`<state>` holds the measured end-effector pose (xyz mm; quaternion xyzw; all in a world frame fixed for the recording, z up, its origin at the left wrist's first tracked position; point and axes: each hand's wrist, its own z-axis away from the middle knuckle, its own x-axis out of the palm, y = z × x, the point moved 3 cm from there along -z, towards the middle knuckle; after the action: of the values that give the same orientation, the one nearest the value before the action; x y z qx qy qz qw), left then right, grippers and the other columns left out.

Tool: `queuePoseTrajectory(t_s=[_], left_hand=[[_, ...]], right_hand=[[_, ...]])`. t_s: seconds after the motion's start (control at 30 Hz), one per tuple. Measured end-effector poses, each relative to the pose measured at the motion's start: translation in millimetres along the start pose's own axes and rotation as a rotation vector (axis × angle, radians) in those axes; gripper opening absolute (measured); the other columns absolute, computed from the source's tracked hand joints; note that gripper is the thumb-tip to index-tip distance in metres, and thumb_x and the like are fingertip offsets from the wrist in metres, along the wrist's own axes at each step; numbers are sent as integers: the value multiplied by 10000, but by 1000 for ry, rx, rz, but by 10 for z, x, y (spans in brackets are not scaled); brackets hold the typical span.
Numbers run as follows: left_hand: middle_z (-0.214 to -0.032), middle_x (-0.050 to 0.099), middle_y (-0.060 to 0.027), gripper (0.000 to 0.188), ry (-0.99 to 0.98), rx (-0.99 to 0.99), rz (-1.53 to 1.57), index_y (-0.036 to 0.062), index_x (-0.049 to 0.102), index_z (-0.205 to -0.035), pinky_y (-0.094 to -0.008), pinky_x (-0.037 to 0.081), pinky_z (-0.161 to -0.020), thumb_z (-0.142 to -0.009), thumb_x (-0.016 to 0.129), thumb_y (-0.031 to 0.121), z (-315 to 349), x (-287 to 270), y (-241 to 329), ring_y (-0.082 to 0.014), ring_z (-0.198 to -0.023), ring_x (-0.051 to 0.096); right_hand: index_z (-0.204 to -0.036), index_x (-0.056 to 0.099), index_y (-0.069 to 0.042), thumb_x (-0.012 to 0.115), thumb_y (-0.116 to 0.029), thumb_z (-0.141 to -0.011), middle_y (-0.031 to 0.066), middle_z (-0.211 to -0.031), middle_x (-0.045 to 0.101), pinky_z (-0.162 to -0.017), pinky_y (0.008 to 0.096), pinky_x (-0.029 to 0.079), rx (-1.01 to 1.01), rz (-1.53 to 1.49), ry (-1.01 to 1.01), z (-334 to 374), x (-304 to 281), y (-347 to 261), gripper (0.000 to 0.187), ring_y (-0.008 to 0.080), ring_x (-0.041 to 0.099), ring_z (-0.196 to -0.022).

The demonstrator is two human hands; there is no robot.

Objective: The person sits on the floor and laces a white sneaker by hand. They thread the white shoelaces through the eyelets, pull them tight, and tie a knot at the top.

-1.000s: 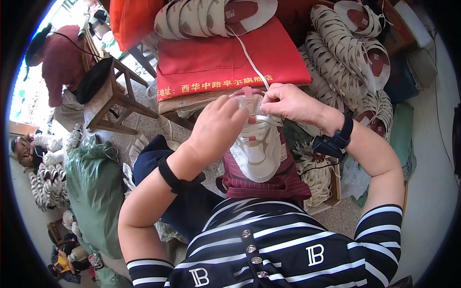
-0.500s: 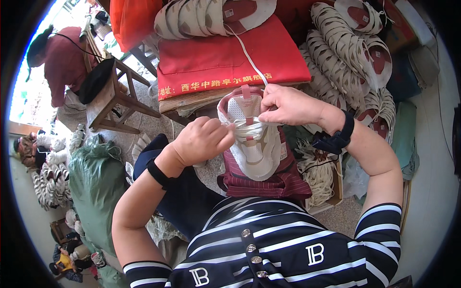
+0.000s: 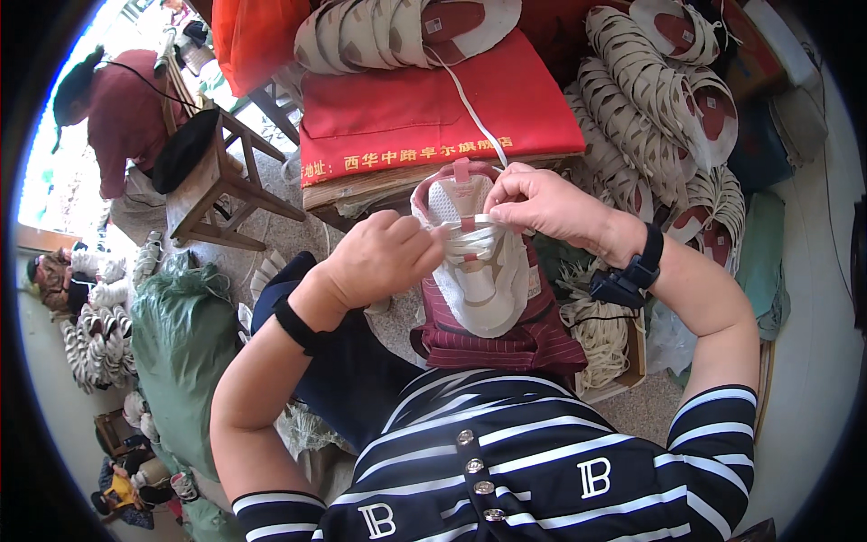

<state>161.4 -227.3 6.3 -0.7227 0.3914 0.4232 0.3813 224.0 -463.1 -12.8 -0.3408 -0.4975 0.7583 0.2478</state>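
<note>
A white and beige shoe upper (image 3: 479,294) with a dark red collar lies in front of me on maroon striped cloth (image 3: 501,357), its toe toward me. White shoelace (image 3: 470,242) crosses its throat in several rows. My right hand (image 3: 546,210) pinches the lace at the right side of the throat, thumb against forefinger. At the left side, my left hand (image 3: 384,257) is closed, fingertips curled at the lace edge; what they grip is partly hidden. One long lace end (image 3: 470,107) runs from the far stack down toward my right hand.
Beyond the shoe, a red cloth (image 3: 424,117) covers a low table bearing nested shoe uppers (image 3: 379,36). More stacked uppers (image 3: 641,108) stand at far right. A box of laces (image 3: 601,348) sits right of my lap. Left are a wooden stool (image 3: 217,185), green sack (image 3: 185,334) and seated person (image 3: 126,117).
My right hand has shifted slightly and now pinches the lace across the throat, which looks straighter. My left hand stays almost in place beside the shoe.
</note>
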Motion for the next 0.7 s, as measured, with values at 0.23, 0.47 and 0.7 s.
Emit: queuePoseTrajectory(t_s=[0.23,0.47,0.7], left_hand=[[-680,569,-32,287,120,-287,371,59,650,-1059,-357,467,-563,-801,738,150,81,-139,1,-213,-612,606],[-902,623,-104,125,72,-583,584,40,680,-939,-415,519,-778,-884,659,150,-105,76,-357,-316,-860,626],[-1018,562,-107,162,-216,-568,677,19,724,-861,-370,504,-814,-862,723,181,-149,142,-442,-260,-919,602]], right_hand=[[-984,700,3,652,-120,-952,25,-1035,555,-761,254,506,-36,-19,52,69,-11,-19,136,95,589,-849],[-952,696,-21,622,-127,-987,-27,-885,567,-640,185,423,-357,196,252,-24,61,-238,134,39,519,-680],[-1059,654,-24,549,-168,-1045,-14,-892,620,-592,169,481,-128,-224,61,35,93,-431,179,14,582,-639]])
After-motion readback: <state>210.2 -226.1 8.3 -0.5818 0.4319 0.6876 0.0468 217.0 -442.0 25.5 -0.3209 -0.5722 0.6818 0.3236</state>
